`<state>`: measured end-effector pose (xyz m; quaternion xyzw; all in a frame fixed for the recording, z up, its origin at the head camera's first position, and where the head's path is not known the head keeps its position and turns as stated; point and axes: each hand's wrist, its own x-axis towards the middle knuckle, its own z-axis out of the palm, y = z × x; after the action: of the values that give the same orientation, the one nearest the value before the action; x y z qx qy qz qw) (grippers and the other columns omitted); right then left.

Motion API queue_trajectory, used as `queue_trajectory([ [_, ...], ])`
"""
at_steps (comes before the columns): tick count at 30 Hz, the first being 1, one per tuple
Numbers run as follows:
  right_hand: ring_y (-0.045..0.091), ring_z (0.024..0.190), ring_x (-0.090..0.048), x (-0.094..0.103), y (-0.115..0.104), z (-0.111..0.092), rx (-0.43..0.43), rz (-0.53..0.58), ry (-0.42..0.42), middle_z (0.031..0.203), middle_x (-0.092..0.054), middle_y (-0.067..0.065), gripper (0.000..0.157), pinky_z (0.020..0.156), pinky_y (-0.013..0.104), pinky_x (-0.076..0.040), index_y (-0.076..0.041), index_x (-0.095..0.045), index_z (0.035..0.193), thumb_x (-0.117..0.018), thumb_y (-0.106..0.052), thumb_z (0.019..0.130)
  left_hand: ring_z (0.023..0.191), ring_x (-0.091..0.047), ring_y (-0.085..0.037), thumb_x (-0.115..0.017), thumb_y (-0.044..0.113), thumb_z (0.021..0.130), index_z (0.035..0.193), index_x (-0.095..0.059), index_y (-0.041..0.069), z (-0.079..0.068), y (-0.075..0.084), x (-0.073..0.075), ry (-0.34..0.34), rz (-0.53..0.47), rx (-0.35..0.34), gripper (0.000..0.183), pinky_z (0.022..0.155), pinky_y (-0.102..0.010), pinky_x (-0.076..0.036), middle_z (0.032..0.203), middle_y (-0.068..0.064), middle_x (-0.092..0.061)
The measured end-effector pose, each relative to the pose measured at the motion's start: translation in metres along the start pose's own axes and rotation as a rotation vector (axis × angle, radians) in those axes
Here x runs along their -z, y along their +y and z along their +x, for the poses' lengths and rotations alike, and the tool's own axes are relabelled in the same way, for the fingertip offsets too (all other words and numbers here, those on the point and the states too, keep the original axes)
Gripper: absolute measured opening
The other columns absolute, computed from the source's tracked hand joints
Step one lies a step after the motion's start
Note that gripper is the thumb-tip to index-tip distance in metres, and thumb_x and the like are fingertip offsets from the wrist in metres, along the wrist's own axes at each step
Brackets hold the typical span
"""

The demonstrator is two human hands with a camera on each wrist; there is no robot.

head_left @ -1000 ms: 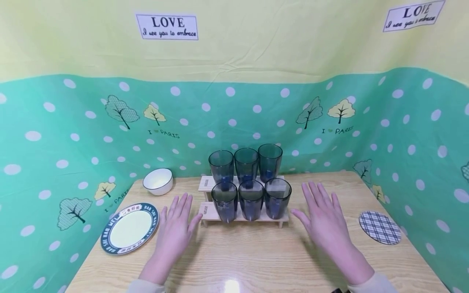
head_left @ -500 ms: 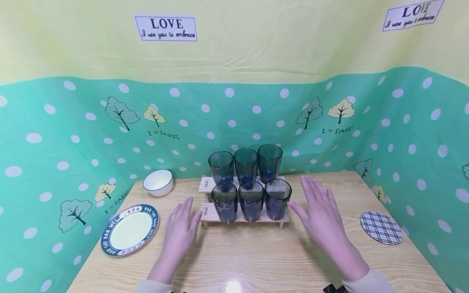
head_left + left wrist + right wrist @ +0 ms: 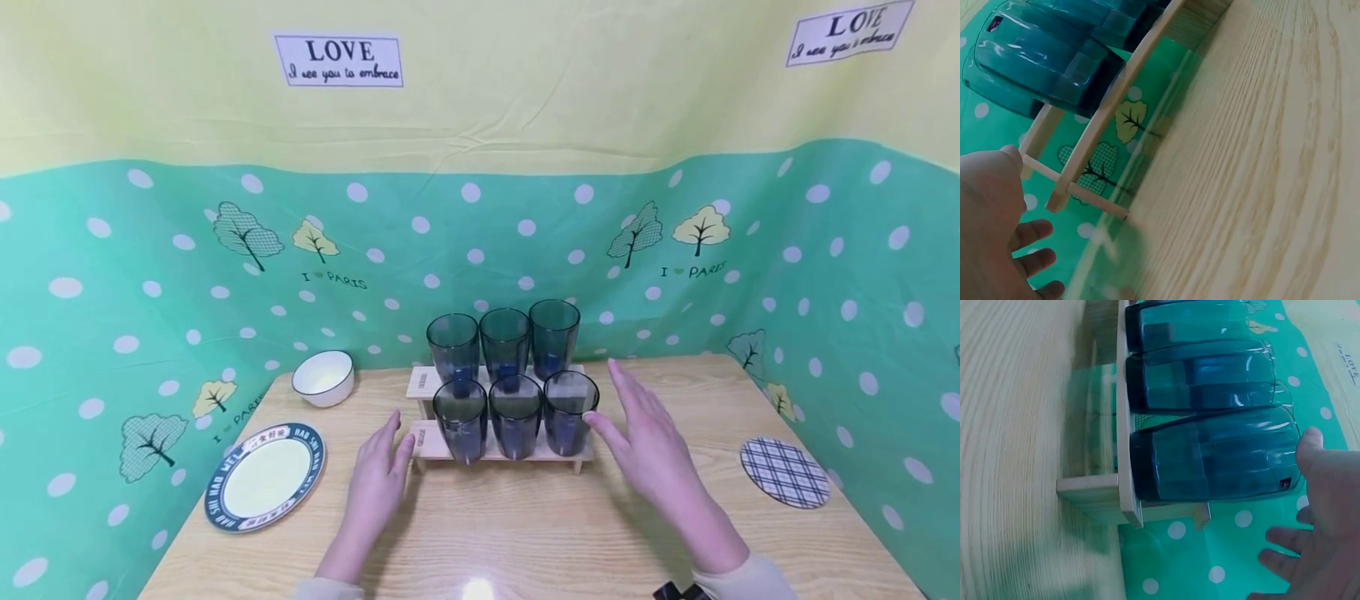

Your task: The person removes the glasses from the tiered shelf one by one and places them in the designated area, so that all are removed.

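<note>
Several dark, see-through drinking glasses stand upright in two rows on a two-step wooden rack [image 3: 431, 442]. My left hand [image 3: 378, 475] is beside the rack's left end, fingers extended and holding nothing. In the left wrist view its thumb is close to the rack's end; whether they touch I cannot tell. My right hand [image 3: 652, 442] is at the right, fingers fairly straight. Its thumb lies by the rim of the front-right glass [image 3: 570, 417], and the right wrist view has the thumb tip near that rim [image 3: 1298, 447]. Contact there is unclear.
A white bowl [image 3: 324, 379] stands at the back left. In front of it lies a plate [image 3: 266, 479] with a dark patterned rim. A round checked mat [image 3: 784, 472] lies at the right. A green dotted cloth [image 3: 480, 225] hangs behind the wooden table [image 3: 510, 533].
Both hands have turned inward, palms more toward the rack. My left hand has moved slightly right, and my right thumb has come closer to the front-right glass. The glasses have stayed in place.
</note>
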<state>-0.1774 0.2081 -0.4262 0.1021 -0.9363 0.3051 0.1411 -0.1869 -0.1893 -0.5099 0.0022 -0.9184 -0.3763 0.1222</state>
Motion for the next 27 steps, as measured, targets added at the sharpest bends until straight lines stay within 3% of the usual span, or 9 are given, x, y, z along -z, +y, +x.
queue_trajectory([
  [7, 0.051, 0.160, -0.028, 0.001, -0.006, 0.004, -0.041, 0.166, -0.081, 0.181, -0.023, 0.016, 0.088, 0.120, 0.077, -0.026, -0.028, -0.014, 0.179, -0.060, -0.058, 0.111, 0.153, -0.042, -0.047, -0.047, 0.043, 0.119, 0.170, -0.041, 0.005, 0.001, -0.005, -0.007, 0.008, -0.094, 0.031, 0.063, 0.124, -0.066, -0.031, 0.159, -0.022, -0.056],
  [18, 0.053, 0.158, -0.030, 0.000, -0.011, 0.010, -0.061, 0.263, -0.104, 0.179, -0.026, 0.019, 0.091, 0.119, 0.077, -0.027, -0.027, -0.020, 0.179, -0.067, -0.058, 0.107, 0.145, -0.050, -0.045, -0.050, 0.035, 0.119, 0.168, -0.044, 0.004, 0.003, -0.010, -0.017, 0.036, -0.162, 0.035, 0.058, 0.122, -0.065, -0.036, 0.152, -0.025, -0.060],
  [27, 0.054, 0.153, -0.041, -0.005, -0.009, 0.013, -0.070, 0.334, -0.113, 0.179, -0.026, 0.018, 0.091, 0.121, 0.069, -0.033, -0.027, -0.024, 0.178, -0.074, -0.049, 0.105, 0.145, -0.050, -0.045, -0.051, 0.036, 0.119, 0.169, -0.044, 0.006, 0.002, -0.015, -0.022, 0.028, -0.172, 0.032, 0.059, 0.122, -0.064, -0.036, 0.152, -0.024, -0.059],
])
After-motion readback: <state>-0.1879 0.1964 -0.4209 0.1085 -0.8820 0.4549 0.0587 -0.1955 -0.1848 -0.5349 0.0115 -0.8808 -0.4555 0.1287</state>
